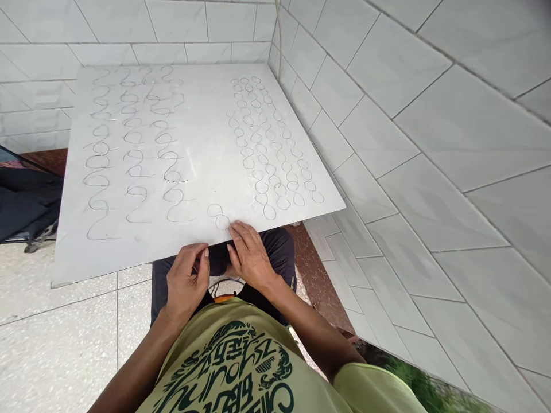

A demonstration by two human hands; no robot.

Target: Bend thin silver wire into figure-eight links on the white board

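My left hand (pixel 188 278) is at the near edge of a white board (pixel 206 143), thumb and forefinger closed together; whatever may be between them is too small to make out. Fingers stretched, my right hand (pixel 252 255) rests on the same edge, its fingertips touching or just beside a thin figure-eight loop (pixel 221 216), which looks like bent wire. Rows of similar thin figure-eight loops (pixel 270 212) lie on the board's right side. Thin curved pieces with loose ends (pixel 101 206) lie in columns on its left side.
White tiled walls (pixel 430 132) meet behind and to the right of the board. A cable (pixel 279 40) hangs in the corner. Dark cloth (pixel 30 201) lies at the left, above a speckled floor (pixel 77 332). My knees are under the board's near edge.
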